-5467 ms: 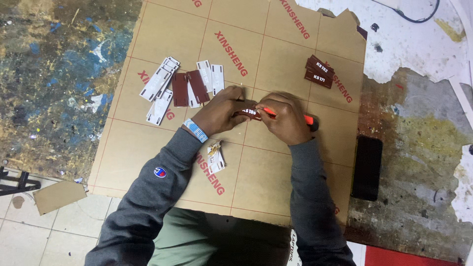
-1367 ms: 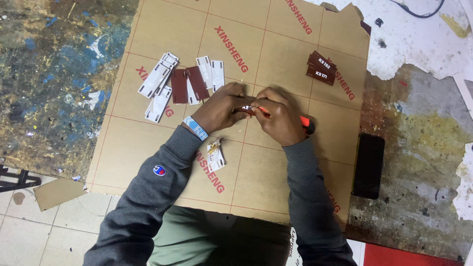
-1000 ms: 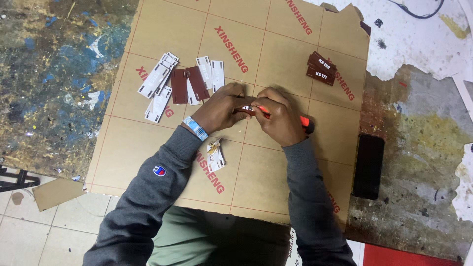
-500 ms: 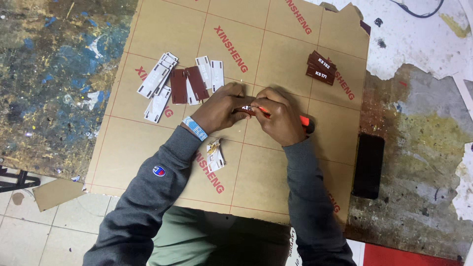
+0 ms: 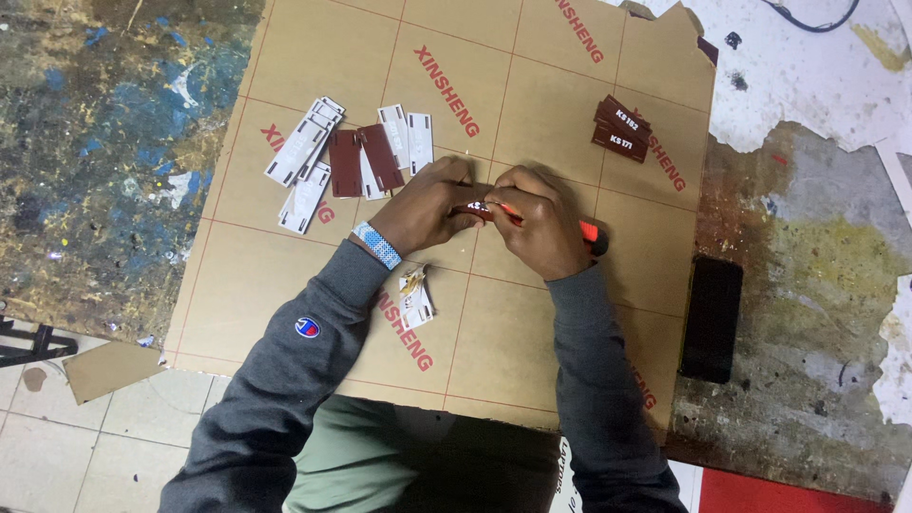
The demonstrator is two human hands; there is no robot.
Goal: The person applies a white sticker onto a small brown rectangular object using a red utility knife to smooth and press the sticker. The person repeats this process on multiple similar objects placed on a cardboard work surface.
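Broad brown gridded board [image 5: 532, 104] with red lettering, laid over a paint-stained counter [image 5: 104, 161]. On the board's far left, a loose fan of white and dark red plates [image 5: 347, 157]; at far right, a small stack of dark red lettered plates [image 5: 622, 128], well apart from both hands. Just off the board to the right, a flat black block [image 5: 711, 318]. Near the left wrist, a small pile of peeled backing scraps [image 5: 414, 296]. At centre, left hand [image 5: 432, 204] closed around a small dark red plate [image 5: 475, 209], long axis running left to right. Right hand [image 5: 541, 228] wrapped around an orange-and-black cutter [image 5: 591, 233], touching the plate from its right end, tip pointing leftward. Both hands meeting at the plate, left one pinning, right one nearer the lettered face.
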